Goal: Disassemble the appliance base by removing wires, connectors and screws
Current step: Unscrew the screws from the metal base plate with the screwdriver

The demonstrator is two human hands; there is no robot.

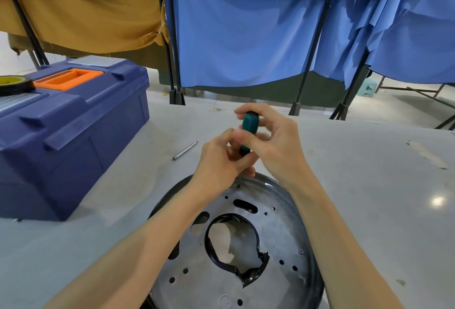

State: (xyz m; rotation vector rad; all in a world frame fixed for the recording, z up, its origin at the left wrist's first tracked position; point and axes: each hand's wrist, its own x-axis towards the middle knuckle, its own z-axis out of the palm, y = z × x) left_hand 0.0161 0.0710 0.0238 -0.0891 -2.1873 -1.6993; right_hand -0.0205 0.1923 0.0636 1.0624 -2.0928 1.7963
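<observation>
Appliance base (278, 230) lay flat at the near edge of the surface (369, 185), just below both hands. The screwdriver (250, 124) stood nearly upright, tip on a screw (238, 185) by the base's far rim. The right hand (278, 141) pinched its handle top and the left hand (216, 161) gripped lower down. A toolbox (73, 124) and a loose bit (185, 150) lay leftward, obstructing nothing.

- Both bare forearms rise from the bottom edge of the frame and converge at its centre
- Left hand (219, 161) lies knuckles up, its fingers curled round the lower end of the screwdriver (250, 125)
- Right hand (273, 141) sits just above and to the right, thumb and fingers pinching the upper handle, index finger arched over its top
- The two hands touch
</observation>
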